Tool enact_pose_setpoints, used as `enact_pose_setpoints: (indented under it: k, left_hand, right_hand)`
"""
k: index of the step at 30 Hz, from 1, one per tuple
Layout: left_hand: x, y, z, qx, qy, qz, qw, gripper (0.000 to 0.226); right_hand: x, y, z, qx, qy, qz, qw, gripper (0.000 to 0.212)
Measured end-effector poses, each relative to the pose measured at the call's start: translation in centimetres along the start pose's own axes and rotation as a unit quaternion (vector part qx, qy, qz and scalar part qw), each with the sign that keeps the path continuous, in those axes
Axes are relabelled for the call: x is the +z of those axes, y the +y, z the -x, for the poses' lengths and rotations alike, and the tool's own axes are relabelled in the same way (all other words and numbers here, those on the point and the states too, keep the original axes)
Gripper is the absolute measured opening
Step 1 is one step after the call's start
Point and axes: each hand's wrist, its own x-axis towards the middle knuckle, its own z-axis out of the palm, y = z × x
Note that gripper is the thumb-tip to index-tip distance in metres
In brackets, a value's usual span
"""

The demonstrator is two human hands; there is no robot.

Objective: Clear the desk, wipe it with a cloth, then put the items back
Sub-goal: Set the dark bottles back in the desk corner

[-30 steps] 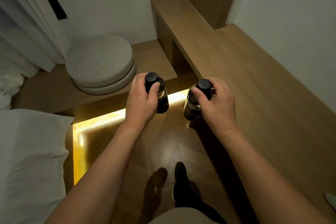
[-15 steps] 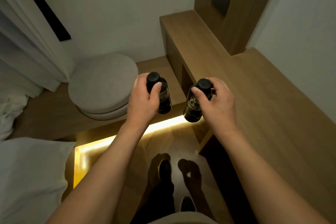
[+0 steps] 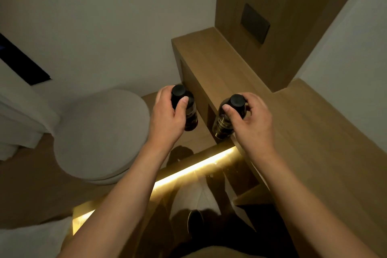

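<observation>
Hands round two black-capped dark bottles, labels unreadable.

- Both forearms are showing bare all the way up to the frame's lower edge; no sleeve is reaching into view.
- The left hand is wearing no glove, ring, or watch.
- The right hand is likewise going without glove, ring, or wristband.
- Short, plain thumbnails are showing on both thumbs.
- A tan or beige garment is showing at the bottom edge.
- A dark shoe is showing on the floor below, dimly lit.
</observation>
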Motion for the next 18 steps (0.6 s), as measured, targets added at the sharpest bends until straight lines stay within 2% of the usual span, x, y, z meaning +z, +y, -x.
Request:
enact_pose_setpoints:
  k: [12, 15, 18]
  left_hand:
    - [7.2, -1.8, -11.9, -0.016, -0.014, -0.012, 1.000, 0.027]
    - [8.6, -1.9, -14.4, -0.017, -0.017, -0.017, 1.000, 0.029]
    - [9.6, -1.9, -16.5, -0.016, -0.017, -0.027, 0.999, 0.031]
  right_hand:
    - [3.2, 4.9, -12.6, 0.030, -0.020, -0.023, 0.999, 0.037]
    - [4.0, 6.1, -14.9, 0.008, -0.024, -0.024, 0.999, 0.029]
    - [4.4, 7.0, -16.5, -0.019, 0.015, -0.019, 1.000, 0.035]
